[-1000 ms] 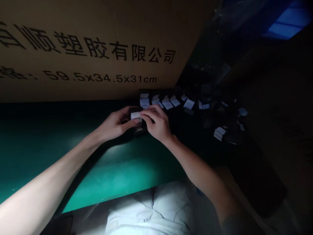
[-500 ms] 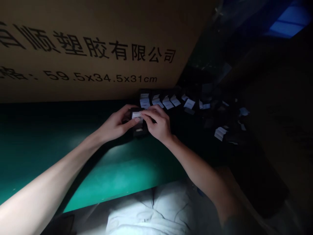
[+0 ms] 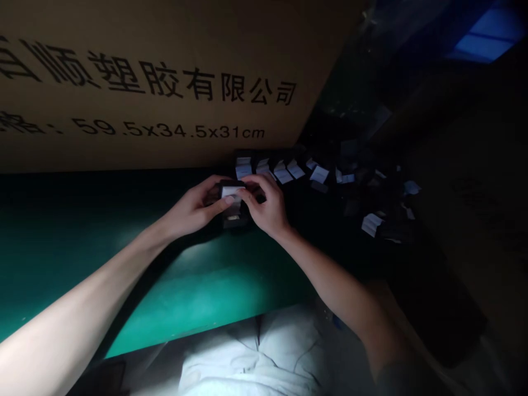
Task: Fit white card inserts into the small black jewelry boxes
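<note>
A small dark box [image 3: 236, 222] with its lid raised stands on the green table, between my two hands. A white folded card [image 3: 232, 191] lies against the inside of the lid. My left hand [image 3: 197, 209] grips the box from the left, its thumb pressed on the card and its fingers behind the lid. From the right, my right hand [image 3: 268, 204] closes round the lid's edge, thumb on the card and index finger over the top. Something small and pale shows in the base of the box, too dim to name.
A big printed cardboard carton [image 3: 165, 99] rises behind the table [image 3: 198, 291]. Several similar opened boxes with white cards [image 3: 282, 172] stand in a row beyond my hands. More dark boxes and cards [image 3: 372, 224] lie scattered at the right, in deep shade.
My right hand's index finger has moved from the card up over the lid's top edge, and its thumb now lies on the card. My left hand holds nearly the same place.
</note>
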Action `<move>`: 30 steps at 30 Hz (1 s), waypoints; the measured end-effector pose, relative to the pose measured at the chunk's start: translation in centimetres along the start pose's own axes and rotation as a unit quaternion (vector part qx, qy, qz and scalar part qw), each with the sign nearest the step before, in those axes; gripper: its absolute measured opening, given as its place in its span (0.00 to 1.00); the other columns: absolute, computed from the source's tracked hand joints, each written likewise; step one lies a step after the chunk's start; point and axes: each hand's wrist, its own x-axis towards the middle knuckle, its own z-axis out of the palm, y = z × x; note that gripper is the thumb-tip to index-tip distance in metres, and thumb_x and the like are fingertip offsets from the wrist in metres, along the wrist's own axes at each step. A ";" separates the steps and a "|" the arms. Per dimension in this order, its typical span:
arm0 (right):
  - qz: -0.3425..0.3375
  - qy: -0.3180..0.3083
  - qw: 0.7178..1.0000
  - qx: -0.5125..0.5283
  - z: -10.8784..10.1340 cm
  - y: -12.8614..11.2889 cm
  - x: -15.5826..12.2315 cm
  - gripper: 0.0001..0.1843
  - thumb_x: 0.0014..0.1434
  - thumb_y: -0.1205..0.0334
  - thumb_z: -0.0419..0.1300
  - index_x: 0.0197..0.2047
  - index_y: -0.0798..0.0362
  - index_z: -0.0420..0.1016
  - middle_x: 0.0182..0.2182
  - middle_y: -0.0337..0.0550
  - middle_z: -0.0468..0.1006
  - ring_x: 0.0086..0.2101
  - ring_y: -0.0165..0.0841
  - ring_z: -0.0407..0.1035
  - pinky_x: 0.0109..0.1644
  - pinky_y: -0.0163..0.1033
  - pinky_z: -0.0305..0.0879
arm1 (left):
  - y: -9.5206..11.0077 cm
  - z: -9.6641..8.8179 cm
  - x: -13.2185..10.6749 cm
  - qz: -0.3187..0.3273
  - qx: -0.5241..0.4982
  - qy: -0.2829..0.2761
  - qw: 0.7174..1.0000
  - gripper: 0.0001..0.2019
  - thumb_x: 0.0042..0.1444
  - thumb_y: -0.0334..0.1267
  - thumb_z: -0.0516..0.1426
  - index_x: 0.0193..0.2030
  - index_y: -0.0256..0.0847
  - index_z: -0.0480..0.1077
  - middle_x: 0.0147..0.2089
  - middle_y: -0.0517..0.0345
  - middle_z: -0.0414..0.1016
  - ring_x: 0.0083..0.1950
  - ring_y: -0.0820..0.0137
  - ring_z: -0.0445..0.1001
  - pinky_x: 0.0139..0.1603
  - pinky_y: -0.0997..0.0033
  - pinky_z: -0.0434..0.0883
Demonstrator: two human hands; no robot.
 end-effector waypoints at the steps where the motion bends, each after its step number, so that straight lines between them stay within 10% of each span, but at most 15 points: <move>1: 0.014 -0.004 1.000 0.017 0.1 0.1 0.0 0.14 0.71 0.48 0.60 0.50 0.48 0.75 0.45 0.45 0.79 0.43 0.32 0.76 0.42 0.35 0.77 | 0.0 0.0 0.0 0.000 -0.008 0.000 1.000 0.30 0.60 0.59 0.64 0.60 0.39 0.71 0.54 0.46 0.82 0.52 0.58 0.81 0.51 0.67 0.79; 10: 0.144 -0.094 0.978 0.118 0.2 0.4 0.1 0.20 0.69 0.43 0.59 0.54 0.48 0.78 0.48 0.43 0.85 0.44 0.33 0.81 0.45 0.36 0.79 | -0.2 -1.0 0.1 -0.012 0.049 0.007 0.999 0.34 0.59 0.66 0.61 0.61 0.40 0.77 0.55 0.46 0.82 0.53 0.53 0.81 0.52 0.62 0.80; 30: 0.177 -0.075 0.970 0.152 0.2 0.4 0.2 0.19 0.64 0.44 0.65 0.49 0.49 0.82 0.44 0.41 0.86 0.42 0.32 0.81 0.44 0.35 0.77 | 0.2 -0.8 0.1 -0.053 0.044 0.016 0.997 0.33 0.61 0.65 0.59 0.64 0.44 0.77 0.56 0.49 0.82 0.52 0.55 0.81 0.48 0.65 0.82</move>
